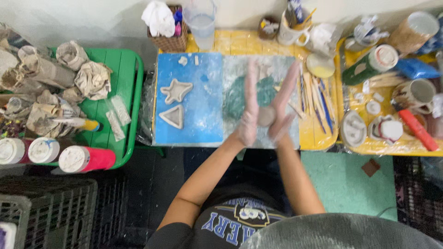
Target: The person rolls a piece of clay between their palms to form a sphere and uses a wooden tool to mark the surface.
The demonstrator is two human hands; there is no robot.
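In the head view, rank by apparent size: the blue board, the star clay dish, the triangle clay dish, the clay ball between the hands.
1. blue board
2. star clay dish
3. triangle clay dish
4. clay ball, partly hidden, held nearer the camera

**Bare arms, dark printed shirt**

Dressed in a short-sleeved dark shirt [230, 221] with blue block lettering edged in white and a small emblem on the chest. Arms bare from the sleeve hems down. Left hand [249, 115] and right hand [282, 110] ungloved, dusted with pale grey clay residue across palms and fingers. No rings, watch or bracelets visible.
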